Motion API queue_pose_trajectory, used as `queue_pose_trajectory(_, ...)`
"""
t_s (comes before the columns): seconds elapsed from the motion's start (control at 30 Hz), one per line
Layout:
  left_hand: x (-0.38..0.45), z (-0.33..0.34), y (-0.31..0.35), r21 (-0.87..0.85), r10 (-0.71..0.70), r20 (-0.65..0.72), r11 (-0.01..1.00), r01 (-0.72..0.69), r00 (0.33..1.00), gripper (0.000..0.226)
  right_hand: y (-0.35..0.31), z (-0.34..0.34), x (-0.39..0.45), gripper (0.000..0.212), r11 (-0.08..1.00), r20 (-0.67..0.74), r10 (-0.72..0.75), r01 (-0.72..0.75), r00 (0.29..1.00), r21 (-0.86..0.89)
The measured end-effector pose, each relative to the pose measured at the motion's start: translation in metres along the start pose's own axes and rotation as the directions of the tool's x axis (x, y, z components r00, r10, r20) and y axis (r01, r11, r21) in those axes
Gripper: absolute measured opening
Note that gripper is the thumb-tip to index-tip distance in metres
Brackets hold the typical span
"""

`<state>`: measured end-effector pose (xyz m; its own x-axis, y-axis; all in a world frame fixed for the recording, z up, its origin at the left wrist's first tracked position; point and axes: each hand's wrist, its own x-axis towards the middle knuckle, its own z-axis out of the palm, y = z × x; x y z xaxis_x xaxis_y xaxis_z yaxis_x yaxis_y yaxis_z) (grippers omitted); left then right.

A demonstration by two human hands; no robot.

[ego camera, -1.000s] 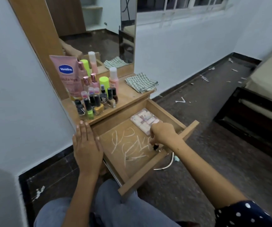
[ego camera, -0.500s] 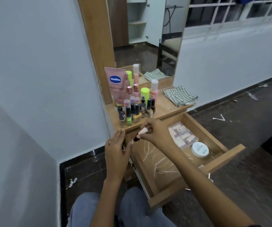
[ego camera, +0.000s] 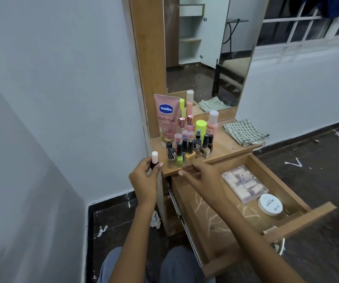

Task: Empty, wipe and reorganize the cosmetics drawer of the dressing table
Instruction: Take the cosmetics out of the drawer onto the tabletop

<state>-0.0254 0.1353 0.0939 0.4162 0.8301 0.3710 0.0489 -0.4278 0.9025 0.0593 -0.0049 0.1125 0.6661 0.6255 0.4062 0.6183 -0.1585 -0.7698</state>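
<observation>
1. The left hand (ego camera: 144,180) has its grip closed round a small nail polish bottle (ego camera: 154,162): thumb and fingertips pinch the dark glass body, and the pale pink cap stands upright above them. The bottle is held just off the left front corner of the table (ego camera: 227,149), beside the cluster of bottles (ego camera: 187,148) already standing there.

2. The right hand (ego camera: 201,176) holds nothing; its fingers lie fairly straight along the table's front edge, above the open drawer (ego camera: 299,218).

3. Handling, as I judge it: the bottle looks light but is glass, so hard, smooth and breakable on the stone floor (ego camera: 317,174) below. A pinch low on the body, as now, steadies it better than lifting by the cap, which could be loose.

4. Its base is narrow. Set down among the others, it could tip and knock its neighbours over like skittles, so it needs a flat, gentle placement in a free gap at the front.

5. 2 things remain in the drawer: a clear flat box of rolls (ego camera: 244,183) toward the back right, and a round jar with a white lid (ego camera: 270,204) just in front of it. The box seems stiff and light and is best taken by its long edges; the jar wants a grip round its rim.

6. White scribbles mark the drawer floor. The folded checked cloth (ego camera: 245,131) on the table's right end is soft and ready for wiping.
</observation>
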Motion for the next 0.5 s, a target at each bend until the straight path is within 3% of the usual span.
queue_pose_trajectory(0.37, 0.017, 0.031, -0.007, 0.014, 0.058, 0.119, 0.998, -0.060, 0.991, 0.026, 0.048, -0.029, -0.038, 0.006, 0.984, 0.011, 0.024, -0.022, 1.000, -0.176)
queue_pose_trajectory(0.5, 0.010, 0.035, -0.010, 0.073, 0.049, 0.173, 0.995, -0.062, 0.984, 0.041, 0.051, -0.029, -0.041, 0.003, 0.982, 0.048, 0.034, -0.024, 0.998, -0.188)
